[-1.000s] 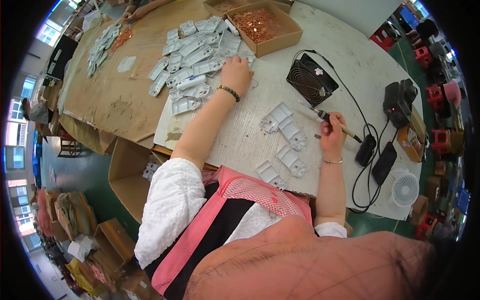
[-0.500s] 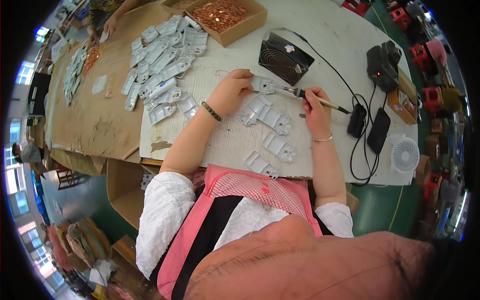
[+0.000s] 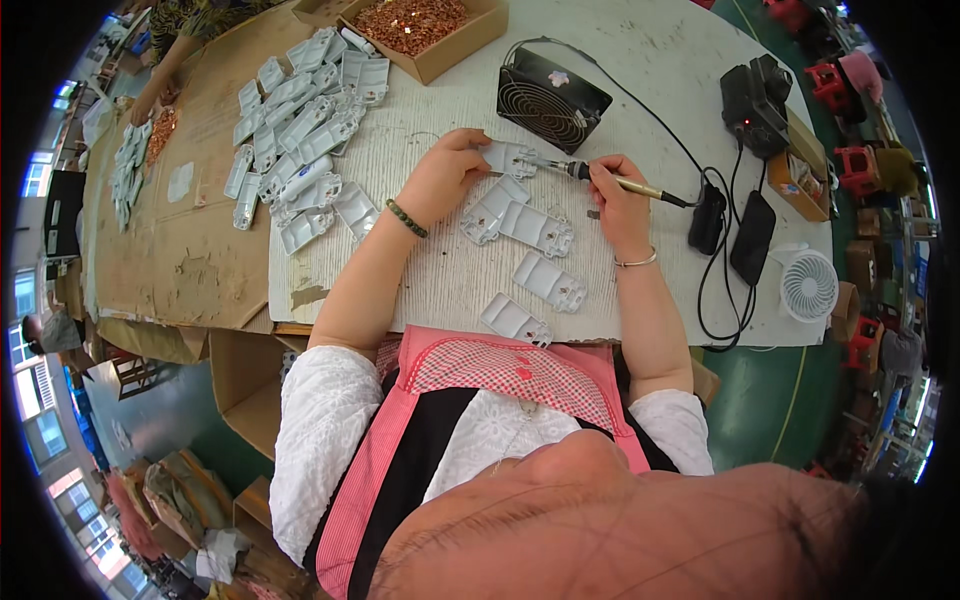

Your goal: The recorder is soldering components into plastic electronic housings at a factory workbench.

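1. Head view, nearest: showing a checked pink apron (image 3: 500, 375) at the front edge of a white worktable (image 3: 440, 280), with both forearms reaching over the surface.

2. Just beyond: displaying four loose casings (image 3: 550, 281) between the arms, including a touching pair at the far end, apparently keeping compartments upward and within easy reach.

3. Farther forward, right: grasping a pen-like tool (image 3: 640, 187) in the right hand (image 3: 620, 205), closing bent fingers around the handle as around a pencil, probably for fine control; pointing the metal tip leftward.

4. Opposite: curling the fingers of the left hand (image 3: 447, 178) at the left end of a pale grey casing (image 3: 510, 158), seemingly for steadying; leaving pinch or mere touch impossible to tell. Placing this casing between both hands, with the tool tip at or just beside its right end.

5. Beyond: facing a boxy black fan (image 3: 550, 100) grille-first toward the hands, perhaps for moving air there. Grouping a black power unit (image 3: 755, 105) and a small white fan (image 3: 808, 285) at the right, probably for keeping the middle free.

6. Left: massing a heap of casings (image 3: 310, 120), presumably within left-hand reach.

7. Farther: containing copper-coloured pieces (image 3: 410, 22) inside a cardboard box (image 3: 465, 50), presumably against scattering.

8. Farthest, upper left: showing a co-worker's hand (image 3: 145, 108) beside a small copper-coloured pile (image 3: 160, 135), too small for telling finger state.
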The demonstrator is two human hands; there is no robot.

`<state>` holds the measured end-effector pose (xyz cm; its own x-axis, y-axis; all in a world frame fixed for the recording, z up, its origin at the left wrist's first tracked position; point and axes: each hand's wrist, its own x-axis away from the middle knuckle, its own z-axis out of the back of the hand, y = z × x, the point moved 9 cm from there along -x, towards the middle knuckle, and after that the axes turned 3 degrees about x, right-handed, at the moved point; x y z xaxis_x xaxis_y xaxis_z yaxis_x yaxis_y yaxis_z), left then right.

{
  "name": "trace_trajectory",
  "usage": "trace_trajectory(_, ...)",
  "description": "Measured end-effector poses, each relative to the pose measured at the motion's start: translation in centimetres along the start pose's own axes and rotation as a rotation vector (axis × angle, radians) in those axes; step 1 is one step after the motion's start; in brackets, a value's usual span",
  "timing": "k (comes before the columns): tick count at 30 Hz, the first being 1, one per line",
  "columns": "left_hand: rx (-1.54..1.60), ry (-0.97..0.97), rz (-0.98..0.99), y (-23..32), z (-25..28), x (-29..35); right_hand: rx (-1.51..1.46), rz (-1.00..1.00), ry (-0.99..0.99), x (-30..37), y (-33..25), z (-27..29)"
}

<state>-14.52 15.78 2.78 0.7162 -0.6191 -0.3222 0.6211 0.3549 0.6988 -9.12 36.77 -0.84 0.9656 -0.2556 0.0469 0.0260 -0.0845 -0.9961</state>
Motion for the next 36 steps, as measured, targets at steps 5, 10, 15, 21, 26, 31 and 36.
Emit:
trace_trajectory(5,-0.025,0.002,-0.002,0.1,0.0,0.0,0.022,0.009,0.004,0.0,-0.1,0.0)
trace_trajectory(10,0.026,-0.004,0.030,0.0,0.0,0.0,0.022,0.013,0.005,-0.1,0.1,0.1)
trace_trajectory(15,0.023,-0.002,0.009,0.0,-0.1,-0.1,0.053,0.006,-0.007,0.1,-0.2,-0.1)
trace_trajectory(21,0.005,-0.008,-0.010,0.1,-0.1,-0.1,0.118,0.010,-0.013,0.2,-0.4,-0.2)
trace_trajectory(26,-0.006,-0.006,-0.011,0.2,0.1,0.0,0.077,-0.003,-0.001,0.1,0.0,-0.2)
trace_trajectory(31,0.084,-0.116,-0.037,0.9,-0.3,0.1,-0.209,-0.057,0.056,0.0,0.5,0.7)
trace_trajectory(36,0.074,0.037,0.029,-1.0,3.6,0.4,-0.289,-0.027,0.019,0.0,0.3,0.5)
